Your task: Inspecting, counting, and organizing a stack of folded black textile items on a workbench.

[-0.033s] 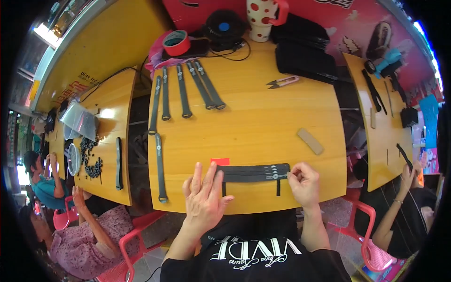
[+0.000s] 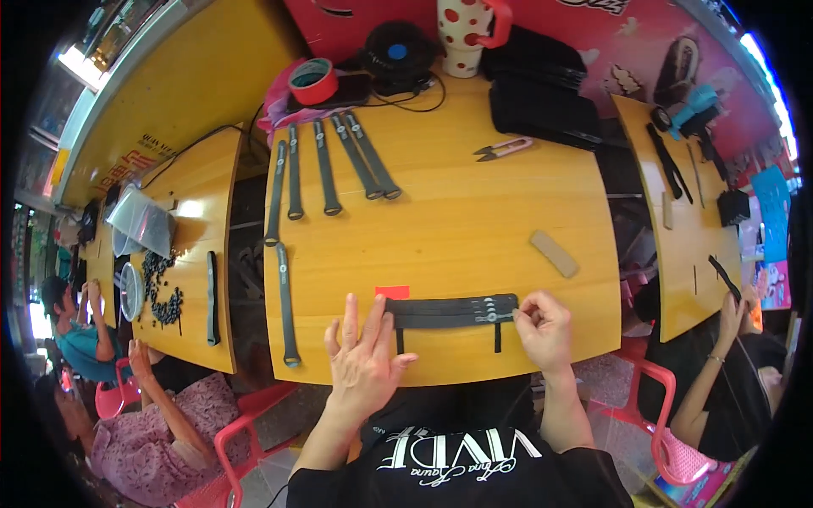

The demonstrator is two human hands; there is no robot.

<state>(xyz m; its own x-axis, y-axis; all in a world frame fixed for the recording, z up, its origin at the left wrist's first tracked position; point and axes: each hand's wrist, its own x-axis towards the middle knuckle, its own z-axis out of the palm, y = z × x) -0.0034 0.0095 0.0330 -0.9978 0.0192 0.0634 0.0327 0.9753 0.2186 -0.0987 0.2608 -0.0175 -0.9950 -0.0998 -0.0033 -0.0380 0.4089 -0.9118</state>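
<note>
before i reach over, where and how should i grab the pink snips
Probably by the pink handle end, coming from the near right side: the snips lie flat with their dark blades pointing left, and the black bundle behind them crowds the far side.

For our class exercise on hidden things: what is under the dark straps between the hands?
The table lies beneath. Two dark strips show at the near edge of the straps; whether they continue underneath cannot be seen.

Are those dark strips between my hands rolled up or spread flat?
Spread flat: the dark strips lie stretched across the table from left hand to right hand.
</note>
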